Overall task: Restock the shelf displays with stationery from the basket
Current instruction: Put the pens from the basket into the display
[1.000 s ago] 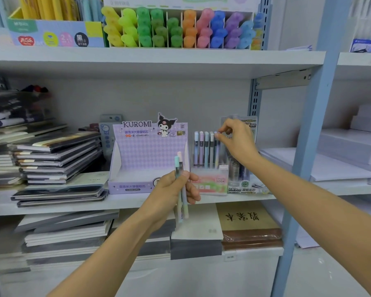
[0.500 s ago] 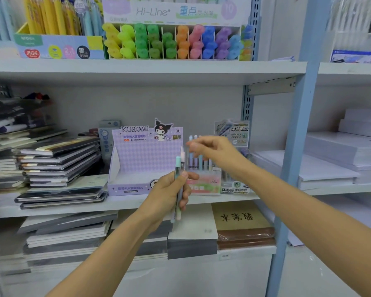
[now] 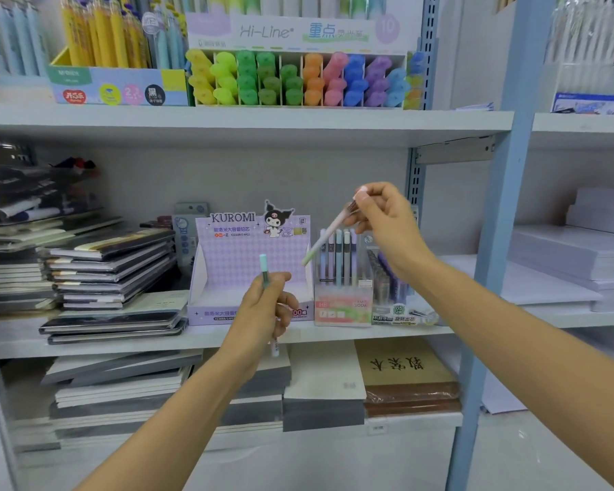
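While my right hand (image 3: pixel 387 225) pinches the pale pink pen with the green tip (image 3: pixel 328 235) at its upper end between thumb and fingertips, the pen hangs slanted, green tip down and to the left, over the row of pastel pens (image 3: pixel 339 256) that stand upright in the small pink-fronted display box (image 3: pixel 342 310) on the white middle shelf (image 3: pixel 206 336). My left hand (image 3: pixel 263 313) has its fingers curled round a second pen with a mint-green cap (image 3: pixel 263 269), upright, in front of the lilac cardboard Kuromi box (image 3: pixel 241 256) just left of the display. The basket is not in view.

As I judge it, the step is to seat the pink pen in a free slot of that box. To do it well I first turn the pen upright to match the others, then bring the tip down over a gap, not onto a cap. I cannot tell from here which slot is free. A light pinch is enough, but I let go only once the tip is seated, or the pen may lean and knock its neighbours askew
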`<state>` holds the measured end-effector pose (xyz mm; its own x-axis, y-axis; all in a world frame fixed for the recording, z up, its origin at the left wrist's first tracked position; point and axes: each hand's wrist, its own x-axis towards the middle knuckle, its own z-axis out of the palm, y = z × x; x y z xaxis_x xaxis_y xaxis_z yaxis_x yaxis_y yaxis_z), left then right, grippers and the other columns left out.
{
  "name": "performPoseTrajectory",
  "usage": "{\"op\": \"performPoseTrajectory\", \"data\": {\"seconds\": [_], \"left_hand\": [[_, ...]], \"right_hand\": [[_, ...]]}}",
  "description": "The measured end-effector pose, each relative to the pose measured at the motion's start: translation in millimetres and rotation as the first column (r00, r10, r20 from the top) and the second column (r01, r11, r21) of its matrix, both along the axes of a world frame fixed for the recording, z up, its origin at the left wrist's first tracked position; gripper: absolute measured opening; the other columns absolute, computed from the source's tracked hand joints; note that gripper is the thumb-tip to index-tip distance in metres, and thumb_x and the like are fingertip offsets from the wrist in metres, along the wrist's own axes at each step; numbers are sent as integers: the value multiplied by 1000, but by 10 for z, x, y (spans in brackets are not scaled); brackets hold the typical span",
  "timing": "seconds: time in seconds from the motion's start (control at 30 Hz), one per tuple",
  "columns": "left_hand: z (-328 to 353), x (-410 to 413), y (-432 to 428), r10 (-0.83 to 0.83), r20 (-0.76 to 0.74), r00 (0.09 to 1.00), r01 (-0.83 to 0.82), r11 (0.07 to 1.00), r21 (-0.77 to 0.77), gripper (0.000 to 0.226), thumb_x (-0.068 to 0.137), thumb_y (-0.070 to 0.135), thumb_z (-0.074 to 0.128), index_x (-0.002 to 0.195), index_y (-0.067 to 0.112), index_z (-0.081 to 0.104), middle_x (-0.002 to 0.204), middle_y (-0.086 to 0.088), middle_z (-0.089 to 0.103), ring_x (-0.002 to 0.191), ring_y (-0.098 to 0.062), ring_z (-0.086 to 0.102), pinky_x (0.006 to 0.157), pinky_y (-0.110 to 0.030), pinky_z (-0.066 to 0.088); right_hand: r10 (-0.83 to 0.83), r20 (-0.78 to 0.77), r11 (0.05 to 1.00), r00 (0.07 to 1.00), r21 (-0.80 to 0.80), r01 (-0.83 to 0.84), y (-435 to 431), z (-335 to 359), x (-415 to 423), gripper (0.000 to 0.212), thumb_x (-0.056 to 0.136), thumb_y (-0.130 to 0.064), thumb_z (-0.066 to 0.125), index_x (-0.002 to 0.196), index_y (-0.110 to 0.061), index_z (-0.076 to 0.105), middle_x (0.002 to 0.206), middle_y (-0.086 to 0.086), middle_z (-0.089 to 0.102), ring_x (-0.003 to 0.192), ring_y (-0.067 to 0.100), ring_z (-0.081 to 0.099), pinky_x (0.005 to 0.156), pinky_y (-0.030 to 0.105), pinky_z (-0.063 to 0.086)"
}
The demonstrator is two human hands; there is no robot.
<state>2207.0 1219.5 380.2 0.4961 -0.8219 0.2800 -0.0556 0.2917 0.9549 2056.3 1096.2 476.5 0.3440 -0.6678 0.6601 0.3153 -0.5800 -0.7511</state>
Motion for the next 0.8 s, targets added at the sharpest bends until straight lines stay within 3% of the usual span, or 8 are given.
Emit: {"op": "performPoseTrajectory", "data": {"seconds": [0.17,0.3,0.47,0.8], "left_hand": [[-7,20,-51,-47,-170,984,51,998,21,20,95,25,41,89,15,57,60,1,59,47,-9,45,44,-23,35],[-49,60,-42,-57,-80,995,59,998,27,26,100,20,36,79,16,51,63,0,57,51,-12,44,49,-25,38],[-129,96,22,-78,138,987,76,997,23,27,104,29,38,91,19,60,68,3,57,61,-10,53,63,-24,49],[-143,93,22,-128,94,987,130,991,-22,27,103,25,43,106,14,67,75,-1,68,70,-16,64,69,-24,55]], "right_hand": [[-184,-60,976,981,-131,175,-170,-42,83,8,101,-13,46,102,-6,50,94,15,65,73,14,65,64,17,50],[-282,-149,950,948,-178,255,-323,-185,174,8,101,-14,45,99,-8,49,95,15,66,74,13,65,67,21,53],[-300,-282,944,911,-225,241,-418,-372,271,6,101,-14,46,99,-10,51,90,8,68,80,17,67,79,36,57],[-358,-386,902,850,-379,207,-487,-330,300,9,99,-10,49,104,-3,54,88,11,69,80,21,67,81,38,57]]}}
